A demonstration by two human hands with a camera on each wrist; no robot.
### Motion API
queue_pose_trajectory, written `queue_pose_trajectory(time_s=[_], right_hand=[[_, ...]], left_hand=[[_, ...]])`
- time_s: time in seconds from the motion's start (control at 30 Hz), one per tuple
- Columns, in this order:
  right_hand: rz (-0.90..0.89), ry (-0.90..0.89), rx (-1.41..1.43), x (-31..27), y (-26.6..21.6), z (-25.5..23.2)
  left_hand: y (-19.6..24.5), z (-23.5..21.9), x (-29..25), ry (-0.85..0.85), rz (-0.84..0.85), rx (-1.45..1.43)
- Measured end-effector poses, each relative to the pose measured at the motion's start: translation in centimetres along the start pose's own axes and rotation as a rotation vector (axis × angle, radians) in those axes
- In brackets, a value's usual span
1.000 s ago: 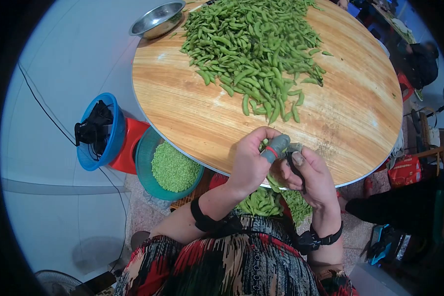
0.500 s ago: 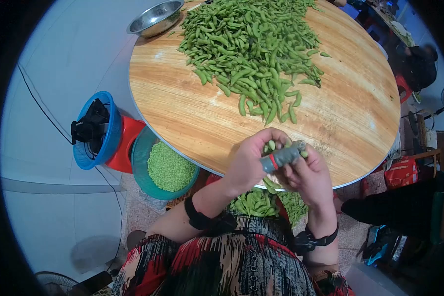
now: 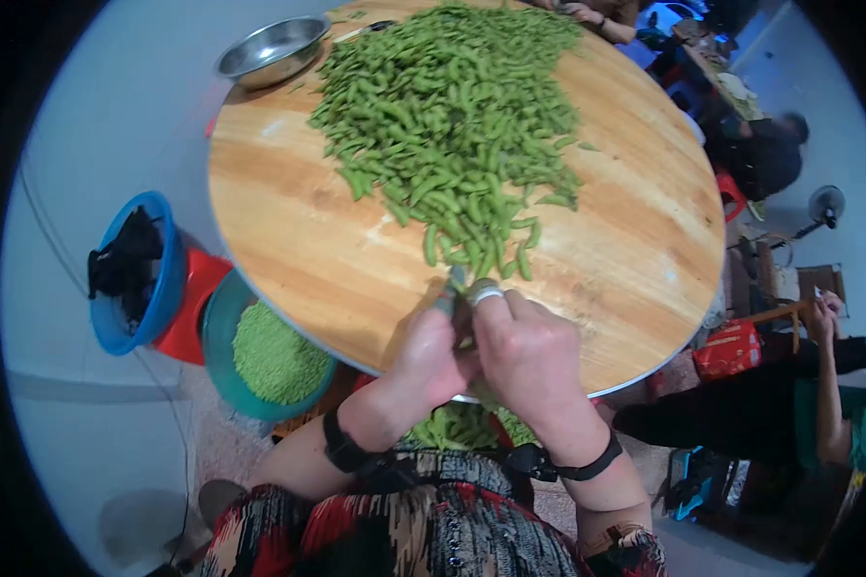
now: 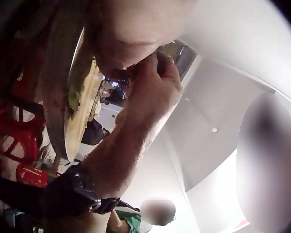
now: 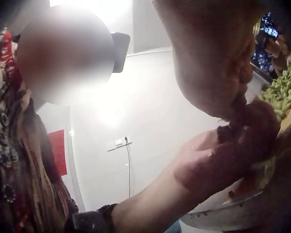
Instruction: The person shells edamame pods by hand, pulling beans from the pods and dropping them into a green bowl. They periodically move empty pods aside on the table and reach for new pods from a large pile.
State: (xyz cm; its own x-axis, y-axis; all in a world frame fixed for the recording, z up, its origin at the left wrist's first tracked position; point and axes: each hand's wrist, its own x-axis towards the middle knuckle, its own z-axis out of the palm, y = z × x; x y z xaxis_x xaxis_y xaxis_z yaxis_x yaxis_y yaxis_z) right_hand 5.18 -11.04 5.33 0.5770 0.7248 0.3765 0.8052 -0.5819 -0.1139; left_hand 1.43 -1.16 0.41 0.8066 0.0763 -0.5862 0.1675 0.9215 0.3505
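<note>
Both hands meet over the near edge of the round wooden table (image 3: 298,240), just short of the heap of green soybean pods (image 3: 452,106). My left hand (image 3: 423,351) wears a grey cover with a red band on one digit and grips a soybean pod (image 3: 459,277), whose green tip shows between the hands. Pressed close beside it, my right hand (image 3: 527,341) has its back up, a grey wrap on one digit, and curled fingers pinching at the same pod. Most of the pod is hidden by the fingers.
A metal bowl (image 3: 274,53) stands at the table's far left. Lower left are a teal basket (image 3: 223,356) of shelled beans (image 3: 274,356) and a blue basket (image 3: 168,279) by a red stool (image 3: 194,308). More pods (image 3: 447,428) lie below the table edge. Other people are at the right.
My hands have drawn together, and the right hand has turned its back upward. Pods seen between the fingers are now mostly covered. The head view has shifted, bringing a person in green in at right.
</note>
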Motion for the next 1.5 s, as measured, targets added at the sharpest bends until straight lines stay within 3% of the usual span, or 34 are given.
queue_pose_trajectory(time_s=[0.07,0.1,0.17,0.2,0.23,0.27,0.37,0.47,0.63,0.83,0.9,0.93,1.0,1.03,1.2,1.27,1.5], right_hand=[[-0.029,0.028,-0.010,0.2,0.1,-0.2],[0.022,0.045,0.087,0.2,0.1,-0.3],[0.074,0.074,0.171,0.5,0.9,-1.4],[0.015,-0.192,0.368,0.3,1.9,-3.1],[-0.043,-0.458,0.565,0.3,2.5,-4.4],[-0.029,-0.592,0.739,0.3,2.7,-5.0],[0.344,-0.160,0.289,0.5,4.5,-0.3],[0.414,-0.115,0.164,1.1,6.5,2.8],[0.383,-0.181,0.140,0.5,5.9,3.1],[0.344,0.009,0.306,-1.0,6.6,2.9],[0.453,-0.039,0.866,-1.6,6.0,1.7],[0.457,-0.032,0.872,-1.7,5.4,1.1],[0.644,-0.196,1.436,-1.8,4.4,0.3],[0.652,-0.246,1.525,-2.2,4.8,0.9],[0.622,-0.225,1.409,-3.2,4.7,2.8],[0.580,-0.204,1.413,-3.5,4.6,3.3],[0.513,-0.268,1.663,-4.0,4.8,3.2]], left_hand=[[0.5,0.6,-0.4,-0.022,-0.031,-0.022],[0.3,-0.4,0.4,-0.117,-0.021,-0.078],[1.2,-0.7,0.6,-0.118,-0.021,-0.027],[1.7,-1.0,0.6,-0.095,-0.012,0.021],[2.5,-1.6,0.5,-0.300,0.101,0.048],[3.1,-1.7,0.5,-0.319,0.098,0.051],[3.7,-1.7,0.6,-0.298,0.212,0.048],[3.3,-1.2,0.1,-0.312,0.181,0.111],[3.0,-1.1,0.0,-0.347,0.189,0.199],[2.4,-0.1,0.4,-0.361,0.167,0.338],[2.0,0.4,0.5,-0.376,0.151,0.358],[1.8,0.5,0.5,-0.389,0.136,0.366],[1.1,0.0,1.2,-0.413,0.148,0.372],[0.9,-0.1,1.5,-0.405,0.190,0.388],[0.8,0.3,2.2,-0.396,0.322,0.443],[0.9,0.5,2.2,-0.294,0.393,0.575],[0.7,0.9,2.1,-0.331,0.462,0.603]])
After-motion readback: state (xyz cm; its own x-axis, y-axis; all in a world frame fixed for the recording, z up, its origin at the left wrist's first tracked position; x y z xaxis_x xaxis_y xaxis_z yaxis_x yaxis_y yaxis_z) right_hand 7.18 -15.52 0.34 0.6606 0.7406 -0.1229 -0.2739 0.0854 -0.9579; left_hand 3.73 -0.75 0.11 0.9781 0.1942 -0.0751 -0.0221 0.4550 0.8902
